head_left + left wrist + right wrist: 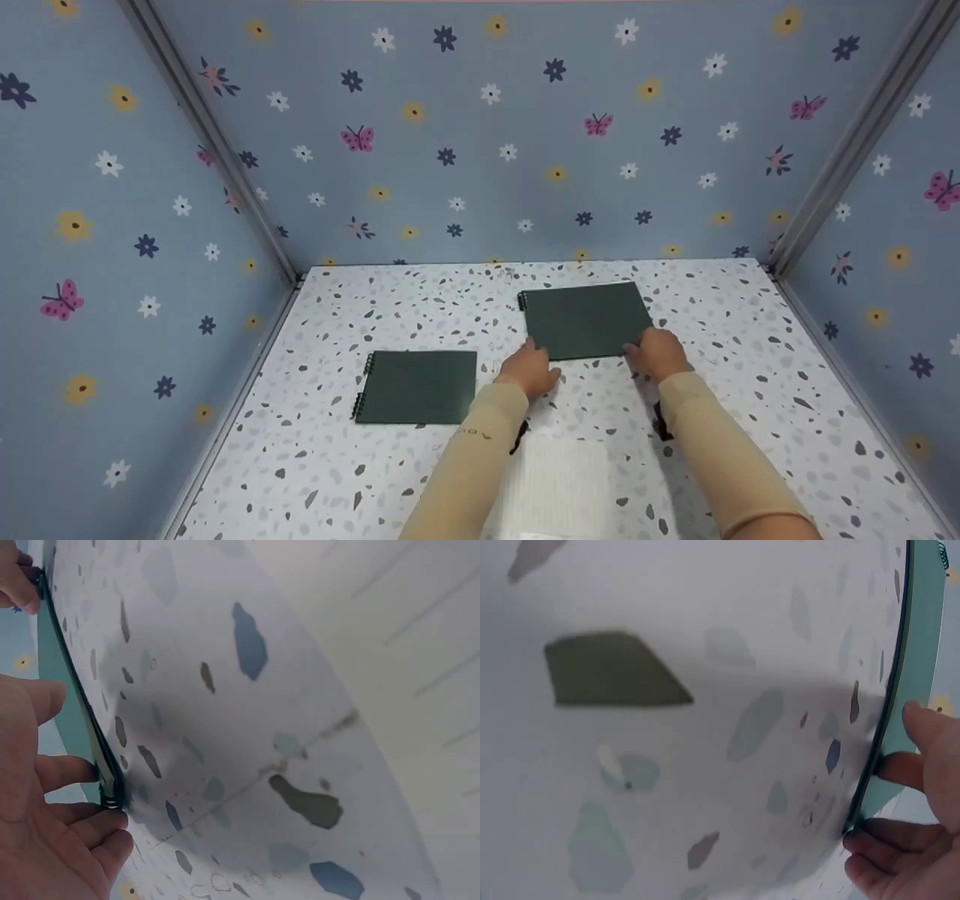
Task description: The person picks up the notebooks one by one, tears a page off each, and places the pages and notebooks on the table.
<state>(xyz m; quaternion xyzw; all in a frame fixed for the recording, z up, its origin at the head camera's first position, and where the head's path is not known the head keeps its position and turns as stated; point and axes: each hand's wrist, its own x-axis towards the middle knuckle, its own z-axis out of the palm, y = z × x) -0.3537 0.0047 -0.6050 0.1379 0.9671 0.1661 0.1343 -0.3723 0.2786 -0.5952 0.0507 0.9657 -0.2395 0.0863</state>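
Two dark green spiral-bound notebooks lie on the speckled tabletop. The far notebook [586, 321] is at the right, with its wire binding on its left side. My left hand [527, 370] holds its near left corner, fingers bent around the corner beside the binding, while the thumb stands off the edge. At the near right corner my right hand [660, 354] grips the same notebook, fingers along its side. Both wrist views show fingertips against the notebook's thin edge, which looks low to the table. The nearer notebook [420, 387] lies to the left, untouched, close to my left forearm.
A pale rectangular patch [559, 484] lies on the tabletop [300, 450] between my forearms. Blue panels with flowers and butterflies [465, 135] enclose the table at the back and both sides, joined by grey metal posts [214, 142].
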